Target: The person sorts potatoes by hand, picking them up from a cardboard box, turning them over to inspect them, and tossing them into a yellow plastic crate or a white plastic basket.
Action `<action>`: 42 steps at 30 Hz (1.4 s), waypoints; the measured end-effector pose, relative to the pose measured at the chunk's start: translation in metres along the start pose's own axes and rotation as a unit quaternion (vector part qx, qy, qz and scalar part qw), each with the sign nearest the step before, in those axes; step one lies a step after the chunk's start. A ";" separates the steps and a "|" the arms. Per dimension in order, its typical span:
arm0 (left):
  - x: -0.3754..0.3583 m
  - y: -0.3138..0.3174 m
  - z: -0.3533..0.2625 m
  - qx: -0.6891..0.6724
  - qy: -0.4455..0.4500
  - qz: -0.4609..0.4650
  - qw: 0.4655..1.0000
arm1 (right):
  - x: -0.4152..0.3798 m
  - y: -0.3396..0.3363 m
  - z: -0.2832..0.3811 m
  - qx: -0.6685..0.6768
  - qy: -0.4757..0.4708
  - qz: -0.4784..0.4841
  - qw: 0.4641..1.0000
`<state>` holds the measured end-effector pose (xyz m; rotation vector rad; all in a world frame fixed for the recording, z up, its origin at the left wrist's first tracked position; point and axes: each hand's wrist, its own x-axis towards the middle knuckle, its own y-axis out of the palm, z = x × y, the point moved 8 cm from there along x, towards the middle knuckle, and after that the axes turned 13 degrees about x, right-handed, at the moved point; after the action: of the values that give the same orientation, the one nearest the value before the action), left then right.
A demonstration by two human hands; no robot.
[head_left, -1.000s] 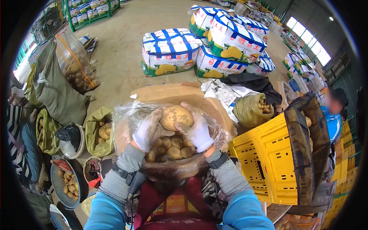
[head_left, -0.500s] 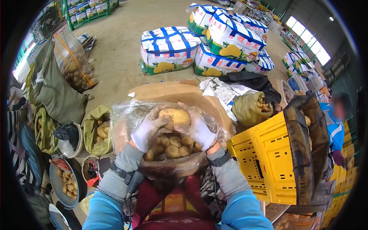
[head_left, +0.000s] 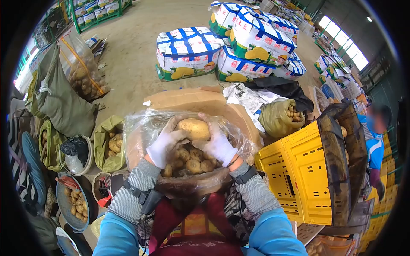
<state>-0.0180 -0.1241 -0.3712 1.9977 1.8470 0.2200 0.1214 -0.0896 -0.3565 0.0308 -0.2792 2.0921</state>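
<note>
A large pale potato (head_left: 194, 129) is held between my two gloved hands, over an open box lined with clear plastic (head_left: 149, 123). My left hand (head_left: 168, 141) wraps its left side, fingers on the skin. On the right side, my right hand (head_left: 217, 141) closes round the same potato. Beneath them, several smaller potatoes (head_left: 193, 165) lie in the lined box. Both gloves are white and soiled at the fingers.
Yellow crates (head_left: 294, 175) stand at the right, with a co-worker (head_left: 376, 141) beyond them. Green sacks (head_left: 110, 147) and a blue-grey tub of potatoes (head_left: 62, 205) are at the left. Packed white-and-blue bags (head_left: 188, 53) sit ahead.
The held potato has turned slightly between my hands. The co-worker's gloved hand at the right has moved a little lower.
</note>
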 end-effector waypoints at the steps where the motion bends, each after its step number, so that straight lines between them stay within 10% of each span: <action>1: 0.000 0.000 0.003 0.023 0.007 0.005 1.000 | 0.000 0.003 -0.004 0.023 -0.013 0.024 0.999; 4: -0.006 0.001 -0.006 0.055 0.008 0.004 0.998 | 0.003 0.006 -0.012 0.219 0.023 0.074 0.973; 6: -0.011 0.002 -0.013 0.040 -0.013 -0.029 0.999 | -0.001 0.009 -0.002 0.497 0.144 0.069 0.853; 10: 0.003 -0.006 0.003 -0.002 -0.005 -0.031 1.000 | -0.005 0.013 -0.013 0.412 0.155 0.018 0.897; 14: 0.002 -0.027 -0.016 -0.005 0.051 -0.078 0.996 | -0.010 -0.024 -0.018 0.671 0.183 0.021 0.718; 17: -0.005 -0.058 -0.027 -0.064 0.048 -0.141 0.987 | -0.042 -0.109 0.070 0.699 -0.087 -0.093 0.704; 21: -0.017 -0.087 -0.029 -0.139 0.079 -0.130 0.979 | -0.098 -0.211 0.166 0.772 -0.263 0.023 0.578; 23: -0.034 -0.090 -0.049 0.216 0.199 -0.160 0.942 | -0.119 -0.243 0.179 0.708 -0.377 -0.036 0.597; 27: -0.035 -0.115 -0.045 0.183 0.184 -0.186 0.948 | -0.072 -0.187 0.157 0.669 -0.276 0.007 0.690; 30: -0.043 -0.116 -0.052 0.249 0.223 -0.196 0.922 | -0.015 -0.084 0.054 0.462 -0.038 -0.064 0.884; 33: -0.059 -0.102 -0.070 0.309 0.259 -0.179 0.898 | 0.022 0.015 -0.073 0.276 0.240 -0.057 0.929; 36: -0.054 -0.110 -0.046 -0.159 0.084 -0.191 0.965 | 0.044 0.070 -0.179 0.188 0.399 -0.024 0.897; 39: -0.059 -0.111 -0.054 -0.162 0.070 -0.210 0.962 | 0.085 0.084 -0.323 -0.205 0.236 0.068 0.947; 42: -0.053 -0.113 -0.053 -0.176 0.032 -0.248 0.952 | 0.076 0.128 -0.375 -0.257 0.326 0.127 0.901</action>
<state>-0.1479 -0.1617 -0.3597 1.2594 2.1074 0.4312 0.0079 -0.0087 -0.7348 -1.0525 -0.4247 2.0837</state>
